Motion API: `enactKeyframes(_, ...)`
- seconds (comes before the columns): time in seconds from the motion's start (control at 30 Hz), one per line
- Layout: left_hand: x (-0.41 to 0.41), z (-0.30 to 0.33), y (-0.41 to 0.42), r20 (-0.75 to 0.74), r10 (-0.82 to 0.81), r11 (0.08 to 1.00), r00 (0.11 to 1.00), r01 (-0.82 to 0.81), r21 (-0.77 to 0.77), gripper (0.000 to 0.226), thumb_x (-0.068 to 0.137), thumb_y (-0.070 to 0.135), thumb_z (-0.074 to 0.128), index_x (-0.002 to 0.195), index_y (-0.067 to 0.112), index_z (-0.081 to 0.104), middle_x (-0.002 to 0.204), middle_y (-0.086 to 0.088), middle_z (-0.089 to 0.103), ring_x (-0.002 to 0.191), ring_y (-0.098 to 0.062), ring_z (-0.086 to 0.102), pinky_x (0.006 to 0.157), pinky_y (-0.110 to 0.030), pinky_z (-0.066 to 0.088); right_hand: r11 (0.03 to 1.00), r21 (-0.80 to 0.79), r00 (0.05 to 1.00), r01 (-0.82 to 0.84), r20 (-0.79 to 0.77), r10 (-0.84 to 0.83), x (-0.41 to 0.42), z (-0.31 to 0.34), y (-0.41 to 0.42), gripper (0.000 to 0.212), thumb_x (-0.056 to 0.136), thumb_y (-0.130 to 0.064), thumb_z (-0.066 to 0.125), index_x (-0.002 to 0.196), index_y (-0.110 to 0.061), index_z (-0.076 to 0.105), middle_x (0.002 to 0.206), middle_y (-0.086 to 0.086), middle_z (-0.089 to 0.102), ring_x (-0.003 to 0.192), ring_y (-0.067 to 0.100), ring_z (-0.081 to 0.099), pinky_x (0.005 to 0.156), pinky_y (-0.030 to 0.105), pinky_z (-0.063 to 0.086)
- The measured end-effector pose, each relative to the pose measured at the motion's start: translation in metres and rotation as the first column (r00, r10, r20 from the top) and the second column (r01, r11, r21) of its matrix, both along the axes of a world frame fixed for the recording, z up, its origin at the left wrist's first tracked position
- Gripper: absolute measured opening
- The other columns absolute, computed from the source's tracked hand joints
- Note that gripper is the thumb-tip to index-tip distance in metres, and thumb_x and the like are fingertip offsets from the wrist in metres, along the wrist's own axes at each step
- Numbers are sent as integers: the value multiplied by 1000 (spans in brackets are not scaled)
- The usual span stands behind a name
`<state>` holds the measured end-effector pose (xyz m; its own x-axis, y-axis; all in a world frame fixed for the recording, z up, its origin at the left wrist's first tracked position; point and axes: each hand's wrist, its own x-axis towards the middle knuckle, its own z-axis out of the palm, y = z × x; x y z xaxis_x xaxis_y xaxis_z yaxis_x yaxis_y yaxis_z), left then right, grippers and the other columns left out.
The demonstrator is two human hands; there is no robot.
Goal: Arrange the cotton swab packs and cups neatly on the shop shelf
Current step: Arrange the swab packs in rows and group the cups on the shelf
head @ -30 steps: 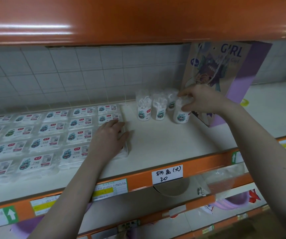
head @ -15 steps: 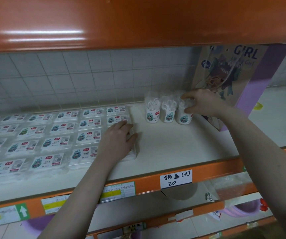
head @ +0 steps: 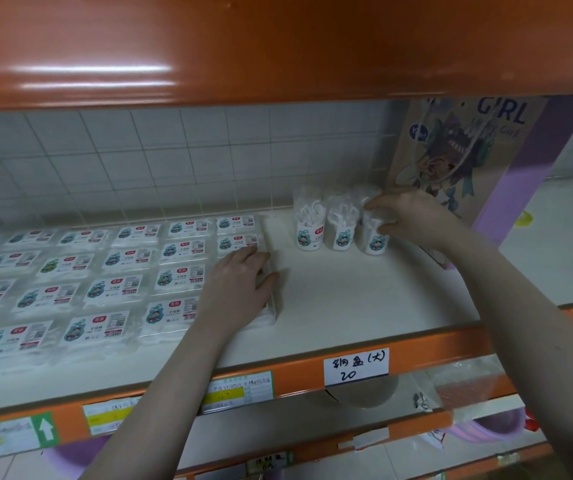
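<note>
While the orange shelf edge (head: pixel 434 351) with its handwritten price tag (head: pixel 356 366) runs nearest the camera, the left hand (head: pixel 235 289) lies beyond it, palm down with fingers relaxed, resting on the rightmost cotton swab pack (head: pixel 264 306) of the front row. Flat cotton swab packs (head: pixel 105 289) fill the white shelf (head: pixel 364 296) in rows from 9 o'clock to centre. Farther back, at about 1 o'clock, three cups (head: pixel 340 226) stand upright, side by side. The right hand (head: pixel 413 216) grips the rightmost cup (head: pixel 373 239), fingers curled over its top. A purple printed bag (head: pixel 506 161) leans just behind.
</note>
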<state>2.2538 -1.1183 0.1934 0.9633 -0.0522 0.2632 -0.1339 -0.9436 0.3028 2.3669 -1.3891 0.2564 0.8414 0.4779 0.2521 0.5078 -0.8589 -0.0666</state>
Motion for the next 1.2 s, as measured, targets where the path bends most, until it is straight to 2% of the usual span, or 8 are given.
enactKeyframes(0.17,0,-1,0,21,10,1000,1000,-9,-19,54,84,45,40,118,9,63,130,-13,57,118,-30,53,100,-36,39,999,46,999,2,42,-4,1,-9,-1,46,74,-5,72,118,-14,64,119,8,62,109,30,57,86,43,49)
enactKeyframes(0.3,-1,-1,-1,27,4,1000,1000,-3,-24,63,83,51,33,118,9,63,129,-13,57,117,-31,54,100,-38,39,996,89,998,4,68,-10,-1,-9,5,46,75,-15,74,120,-12,62,120,11,62,110,31,56,92,39,45)
enactKeyframes(0.4,-1,1,-1,-3,13,999,1000,-13,-34,54,85,44,41,123,10,60,134,-12,53,122,-29,50,104,-37,35,989,149,997,-26,76,15,-3,-2,16,48,79,-24,72,124,-12,60,122,11,61,113,30,55,96,38,43)
enactKeyframes(0.47,-1,1,0,-13,16,999,1000,-16,-33,45,91,38,48,125,10,58,136,-11,51,124,-29,48,106,-36,33,993,115,999,-34,44,29,-2,2,25,50,82,-27,69,128,-15,56,129,8,58,118,27,53,98,33,39)
enactKeyframes(0.6,0,-1,-1,0,8,999,1000,-8,-35,43,92,36,52,125,10,58,135,-12,52,123,-30,49,105,-37,34,998,36,999,-46,-9,46,3,-3,37,46,87,-25,63,132,-15,53,135,4,53,123,23,49,99,30,34)
enactKeyframes(0.83,1,-2,-1,4,8,1000,1000,-7,-28,41,92,33,54,126,11,57,136,-9,51,124,-28,47,105,-34,33,999,-37,995,-39,86,42,8,-13,37,27,87,-23,63,111,-14,67,108,14,65,99,32,58,82,38,43)
enactKeyframes(0.93,2,-2,-1,6,7,1000,1000,-7,-29,41,92,34,54,127,12,57,137,-10,51,125,-27,47,105,-34,32,998,-65,996,-26,82,31,7,-9,39,28,88,-29,61,113,-18,66,110,11,64,100,30,58,83,38,45)
enactKeyframes(1.2,1,-2,-1,4,18,999,1000,-17,-31,42,92,34,53,128,12,56,139,-9,49,126,-26,46,107,-34,31,998,59,998,-24,61,20,7,5,68,40,90,-40,57,120,-14,62,121,13,60,110,31,54,92,36,41)
